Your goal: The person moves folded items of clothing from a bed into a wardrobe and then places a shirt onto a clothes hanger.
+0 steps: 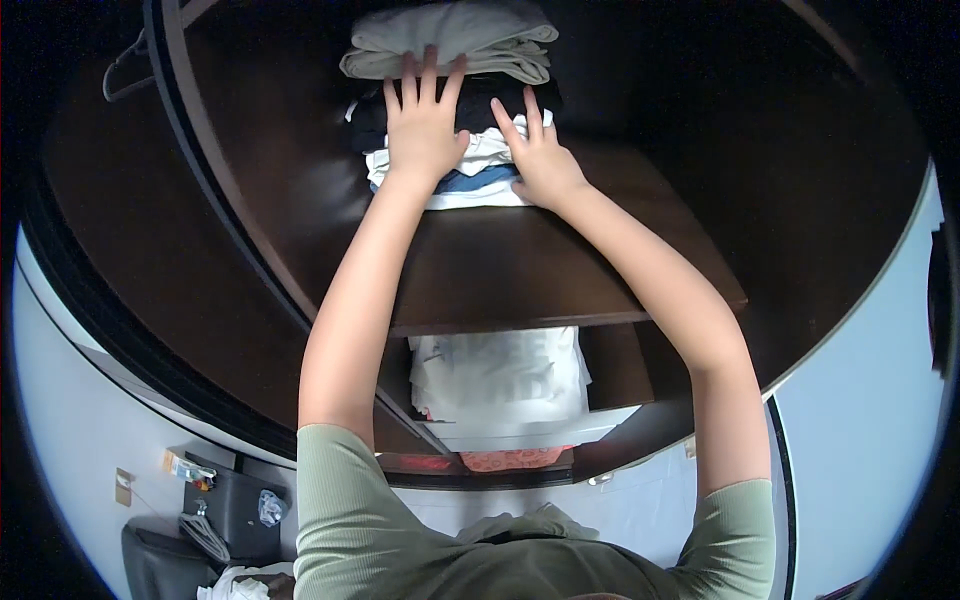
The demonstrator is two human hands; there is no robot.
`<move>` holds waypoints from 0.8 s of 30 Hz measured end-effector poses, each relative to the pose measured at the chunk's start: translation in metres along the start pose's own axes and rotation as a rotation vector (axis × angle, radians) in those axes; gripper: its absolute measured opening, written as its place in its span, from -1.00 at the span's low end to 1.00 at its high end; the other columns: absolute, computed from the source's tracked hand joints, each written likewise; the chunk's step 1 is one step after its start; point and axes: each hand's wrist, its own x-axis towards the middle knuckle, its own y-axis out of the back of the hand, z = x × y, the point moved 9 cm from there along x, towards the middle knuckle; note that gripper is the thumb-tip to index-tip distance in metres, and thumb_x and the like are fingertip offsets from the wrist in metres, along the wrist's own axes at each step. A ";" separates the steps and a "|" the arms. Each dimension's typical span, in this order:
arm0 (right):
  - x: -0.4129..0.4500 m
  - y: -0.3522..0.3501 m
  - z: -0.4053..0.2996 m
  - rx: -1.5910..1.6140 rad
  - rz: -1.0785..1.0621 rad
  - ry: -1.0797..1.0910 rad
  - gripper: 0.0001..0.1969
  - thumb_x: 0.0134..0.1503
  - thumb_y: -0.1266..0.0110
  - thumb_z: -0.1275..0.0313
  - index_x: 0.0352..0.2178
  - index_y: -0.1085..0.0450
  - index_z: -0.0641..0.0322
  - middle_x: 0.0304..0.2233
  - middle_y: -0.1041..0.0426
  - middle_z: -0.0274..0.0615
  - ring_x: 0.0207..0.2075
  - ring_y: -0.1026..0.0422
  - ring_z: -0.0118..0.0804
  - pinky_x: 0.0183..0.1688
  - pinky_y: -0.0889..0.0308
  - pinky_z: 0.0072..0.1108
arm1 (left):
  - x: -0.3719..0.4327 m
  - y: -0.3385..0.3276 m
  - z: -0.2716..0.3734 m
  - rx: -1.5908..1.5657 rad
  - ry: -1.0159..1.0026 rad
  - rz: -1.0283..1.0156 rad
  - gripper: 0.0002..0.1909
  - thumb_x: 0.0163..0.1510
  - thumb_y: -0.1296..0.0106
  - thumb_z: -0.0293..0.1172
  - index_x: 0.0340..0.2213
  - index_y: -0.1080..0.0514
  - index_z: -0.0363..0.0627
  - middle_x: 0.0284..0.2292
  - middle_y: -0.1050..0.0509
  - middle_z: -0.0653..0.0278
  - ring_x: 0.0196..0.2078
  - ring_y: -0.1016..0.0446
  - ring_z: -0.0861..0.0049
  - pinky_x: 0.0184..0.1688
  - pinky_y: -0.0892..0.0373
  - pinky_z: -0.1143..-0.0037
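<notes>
A stack of folded clothes rests on a dark wooden wardrobe shelf (pixel 517 255). Light grey folded fabric (pixel 450 34) tops it, with black fabric (pixel 487 97) beneath, then a white garment (pixel 487 150), a blue one (pixel 480 178) and another white one (pixel 480 199). My left hand (pixel 424 135) lies palm down against the front of the stack, fingers spread, its fingertips at the grey fabric. At the right side of the stack, my right hand (pixel 544 157) touches the white and black layers with fingers apart. Neither hand visibly grips anything.
Below the shelf, a white bag or sheet with faint print (pixel 502 375) sits in a lower compartment, above red patterned fabric (pixel 514 458). A vertical panel (pixel 247 195) stands left, with a hanger (pixel 127 71) beyond. Black furniture (pixel 240 502) holding small items is at lower left.
</notes>
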 end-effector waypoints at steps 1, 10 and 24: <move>-0.005 0.003 -0.001 0.002 -0.001 -0.008 0.07 -0.31 -0.20 0.51 0.16 0.34 -0.17 0.17 0.38 0.21 0.03 -0.09 0.33 -0.19 -0.38 -0.34 | -0.005 0.003 0.003 -0.043 -0.007 0.014 -0.06 -0.31 -0.16 -0.18 0.12 0.04 0.15 0.12 0.05 0.04 0.17 0.09 0.08 0.12 0.07 0.11; -0.068 0.039 -0.030 0.192 -0.077 -0.183 -0.23 -0.20 -0.13 0.31 0.09 0.02 -0.04 0.14 0.17 0.19 -0.07 -0.28 0.11 -0.16 -0.34 -0.33 | -0.081 0.041 0.024 -0.312 0.016 -0.083 -0.25 -0.25 -0.14 -0.20 0.02 -0.14 0.02 0.01 -0.12 0.05 0.11 -0.02 0.08 0.09 0.02 0.10; -0.227 0.130 -0.102 0.772 0.356 -0.451 -0.78 -0.06 0.01 0.62 -0.31 -0.43 0.25 -0.21 -0.39 -0.19 -0.32 -0.43 -0.47 -0.33 -0.34 -0.71 | -0.186 0.142 0.056 -1.105 0.296 -0.107 -0.71 -0.17 -0.06 -0.43 -0.30 -0.41 -0.07 -0.31 -0.43 0.24 -0.20 -0.37 0.31 -0.14 -0.28 0.44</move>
